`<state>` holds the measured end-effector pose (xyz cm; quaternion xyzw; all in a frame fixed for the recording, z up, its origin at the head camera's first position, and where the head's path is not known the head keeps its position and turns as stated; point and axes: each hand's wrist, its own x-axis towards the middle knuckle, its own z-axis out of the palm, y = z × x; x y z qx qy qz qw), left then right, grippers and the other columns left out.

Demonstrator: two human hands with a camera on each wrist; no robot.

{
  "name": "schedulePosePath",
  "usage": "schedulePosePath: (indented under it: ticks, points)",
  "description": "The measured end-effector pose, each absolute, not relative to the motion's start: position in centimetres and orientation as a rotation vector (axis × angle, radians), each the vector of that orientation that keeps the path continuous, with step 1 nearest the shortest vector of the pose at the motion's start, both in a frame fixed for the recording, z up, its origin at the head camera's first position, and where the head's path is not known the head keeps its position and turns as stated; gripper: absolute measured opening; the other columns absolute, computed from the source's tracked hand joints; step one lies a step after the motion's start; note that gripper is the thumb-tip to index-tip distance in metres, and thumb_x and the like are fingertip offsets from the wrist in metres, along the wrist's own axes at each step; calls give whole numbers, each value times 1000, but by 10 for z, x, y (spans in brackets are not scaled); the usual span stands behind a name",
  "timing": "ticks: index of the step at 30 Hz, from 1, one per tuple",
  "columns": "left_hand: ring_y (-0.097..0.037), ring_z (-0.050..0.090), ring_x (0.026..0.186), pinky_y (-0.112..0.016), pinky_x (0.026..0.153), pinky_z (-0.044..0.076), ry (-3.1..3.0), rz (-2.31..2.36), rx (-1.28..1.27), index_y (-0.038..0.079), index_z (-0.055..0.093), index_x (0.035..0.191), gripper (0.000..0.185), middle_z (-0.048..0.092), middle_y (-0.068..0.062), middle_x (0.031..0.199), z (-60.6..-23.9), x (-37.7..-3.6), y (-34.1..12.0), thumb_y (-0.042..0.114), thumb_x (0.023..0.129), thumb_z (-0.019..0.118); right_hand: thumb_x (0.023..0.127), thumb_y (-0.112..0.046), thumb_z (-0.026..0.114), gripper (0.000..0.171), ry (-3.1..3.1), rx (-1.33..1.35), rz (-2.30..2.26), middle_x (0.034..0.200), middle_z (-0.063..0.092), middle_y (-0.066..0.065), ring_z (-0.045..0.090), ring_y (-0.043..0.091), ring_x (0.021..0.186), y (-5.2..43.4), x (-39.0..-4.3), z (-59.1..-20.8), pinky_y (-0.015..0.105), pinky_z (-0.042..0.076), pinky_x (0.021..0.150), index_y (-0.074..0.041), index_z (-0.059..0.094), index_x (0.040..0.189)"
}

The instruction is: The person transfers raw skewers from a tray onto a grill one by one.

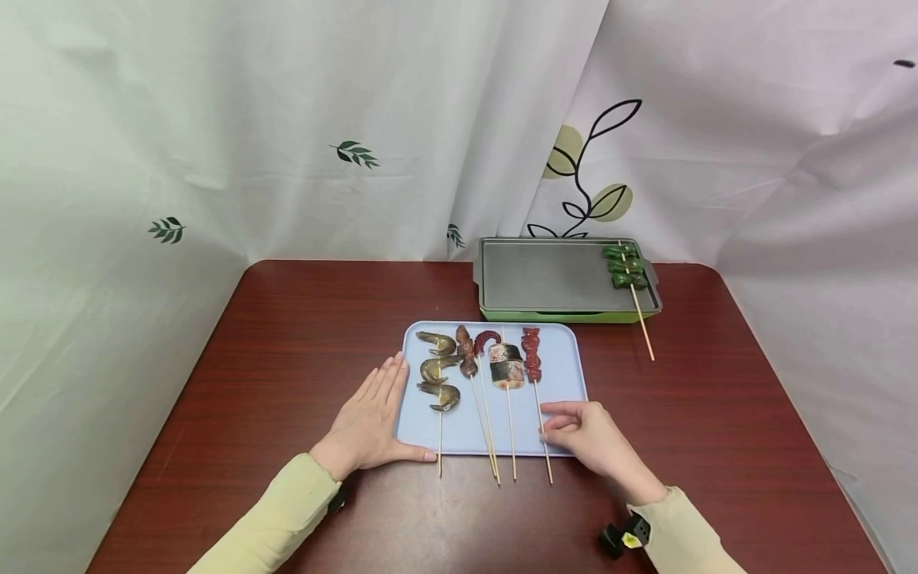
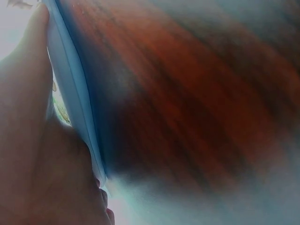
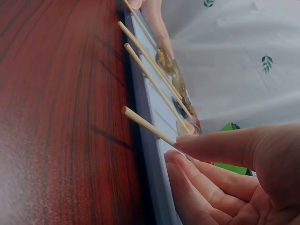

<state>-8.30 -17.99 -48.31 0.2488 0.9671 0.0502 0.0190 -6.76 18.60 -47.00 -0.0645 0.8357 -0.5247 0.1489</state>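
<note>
A light blue tray lies on the dark red table and holds several skewers. They are a shrimp skewer, two dark meat skewers, a fish-slice skewer and a red meat skewer. My left hand rests flat on the table against the tray's left edge, thumb along its front edge. My right hand pinches the red meat skewer's bare stick near the tray's front right. In the right wrist view the fingertips close on that stick.
A green-rimmed grill plate stands behind the tray. A green pepper skewer lies on its right side, with its stick overhanging toward me. White curtains with leaf prints close in the table on three sides.
</note>
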Motion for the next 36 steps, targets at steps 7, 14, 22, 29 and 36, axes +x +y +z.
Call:
schedulePosePath:
  ticks: [7,14,22,29,36]
  points:
    - [-36,20,151,-48,121,21,3008,165,776,-11,23,156,142,18,-28,164,-482,-82,-180,96,67,52,86,4,76,40,2392,-161,-1522,86,75,8,72,21,79,185,-65,-469,21,53,66,13,66,123]
    - [-36,18,152,-47,122,18,2984,136,760,-11,22,156,141,17,-27,164,-477,-82,-178,94,68,57,86,8,73,43,2342,-112,-1595,87,73,11,72,24,78,184,-63,-469,27,58,65,15,62,127]
    - [-37,21,151,-47,121,20,3012,159,788,-12,24,155,142,20,-28,163,-483,-82,-180,96,68,52,85,11,73,47,2267,-71,-1692,91,71,15,72,25,79,184,-62,-469,33,61,67,17,59,129]
    - [-35,18,152,-46,122,18,3023,159,789,-11,23,156,142,19,-27,164,-487,-82,-181,98,68,49,86,10,73,48,2220,-70,-1747,93,71,17,72,25,79,186,-59,-467,35,61,67,18,57,130]
    - [-37,21,151,-48,121,21,3014,161,789,-12,24,155,142,20,-29,163,-483,-82,-180,95,68,54,87,10,70,46,2217,-57,-1754,94,71,18,73,26,81,189,-57,-465,34,61,69,17,57,131]
